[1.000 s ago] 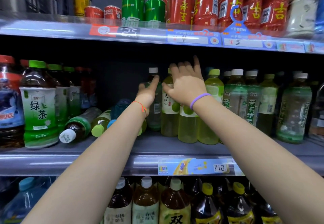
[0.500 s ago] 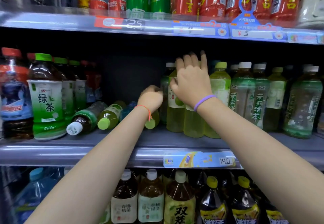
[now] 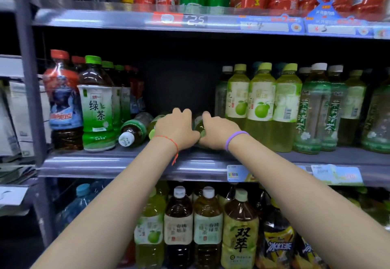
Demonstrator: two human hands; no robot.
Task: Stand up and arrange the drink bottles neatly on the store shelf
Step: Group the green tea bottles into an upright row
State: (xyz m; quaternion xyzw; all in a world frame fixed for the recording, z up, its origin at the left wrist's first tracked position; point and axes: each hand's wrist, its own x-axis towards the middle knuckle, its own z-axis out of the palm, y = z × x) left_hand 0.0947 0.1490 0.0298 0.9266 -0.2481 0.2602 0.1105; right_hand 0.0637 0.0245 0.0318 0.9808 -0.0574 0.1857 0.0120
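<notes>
On the middle shelf [image 3: 105,163], my left hand [image 3: 177,129] is curled over a fallen light-green bottle [image 3: 155,124] that lies on its side, cap toward me. My right hand [image 3: 217,131] is right beside it, closed around a second fallen bottle [image 3: 199,124] with darker green contents, mostly hidden by both hands. A third fallen bottle [image 3: 133,130], dark tea with a white cap, lies just left of them. Upright yellow-green bottles [image 3: 261,104] stand in a row to the right of my hands.
Upright green-tea bottles [image 3: 97,104] and a red-capped bottle [image 3: 63,100] stand at the left. Pale jasmine-tea bottles [image 3: 312,110] fill the right. A dark gap [image 3: 179,83] lies behind my hands. Cans line the upper shelf [image 3: 211,22]; large bottles [image 3: 207,226] stand below.
My right hand has left the upright yellow-green bottles and dropped onto a fallen bottle beside my left hand. The view has shifted to the left.
</notes>
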